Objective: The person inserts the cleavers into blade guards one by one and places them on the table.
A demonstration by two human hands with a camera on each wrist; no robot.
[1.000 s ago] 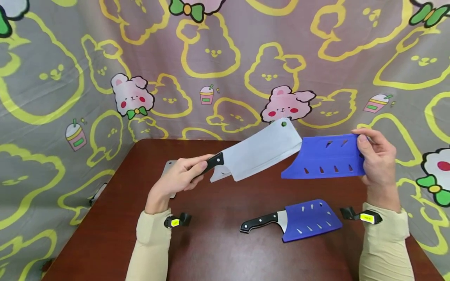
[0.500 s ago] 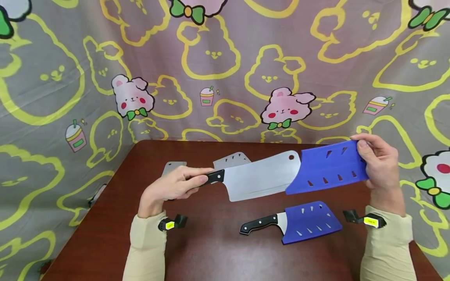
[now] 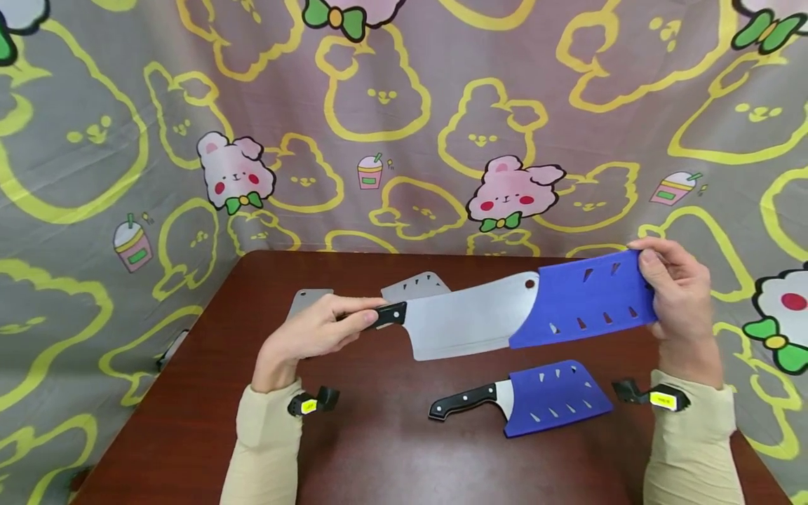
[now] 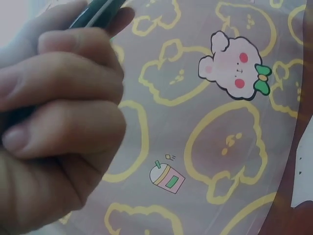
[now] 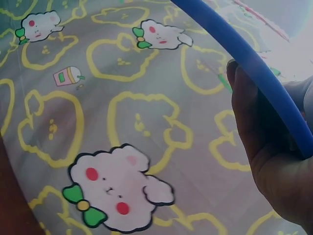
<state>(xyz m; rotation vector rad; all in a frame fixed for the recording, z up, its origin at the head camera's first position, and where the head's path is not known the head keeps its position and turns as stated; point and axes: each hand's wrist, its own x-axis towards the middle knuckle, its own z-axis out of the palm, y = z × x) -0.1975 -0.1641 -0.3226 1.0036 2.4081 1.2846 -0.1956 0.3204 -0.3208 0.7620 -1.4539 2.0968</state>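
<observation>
My left hand (image 3: pixel 322 330) grips the black handle (image 3: pixel 390 315) of a cleaver, its broad steel blade (image 3: pixel 470 315) held level above the table and pointing right. My right hand (image 3: pixel 682 291) pinches the far end of a blue blade sheath (image 3: pixel 587 298) with slots in it. The blade's tip end, near its round hole, sits at the sheath's mouth, and a bit of steel shows through the lowest left slot. In the left wrist view the fingers (image 4: pixel 68 83) curl round the dark handle. The right wrist view shows the sheath's edge (image 5: pixel 244 58) between thumb and fingers.
A second cleaver in a blue sheath (image 3: pixel 555 400), black handle to the left, lies on the dark red table (image 3: pixel 379 449) below. Behind the held cleaver lie a grey slotted sheath (image 3: pixel 419 286) and a grey blade (image 3: pixel 309 303), partly hidden by the left hand. A patterned curtain (image 3: pixel 404 126) surrounds the table.
The cleaver has come down and levelled out, lining up with the sheath, which also dropped slightly. In the last half second its tip end has slid a little into the sheath.
</observation>
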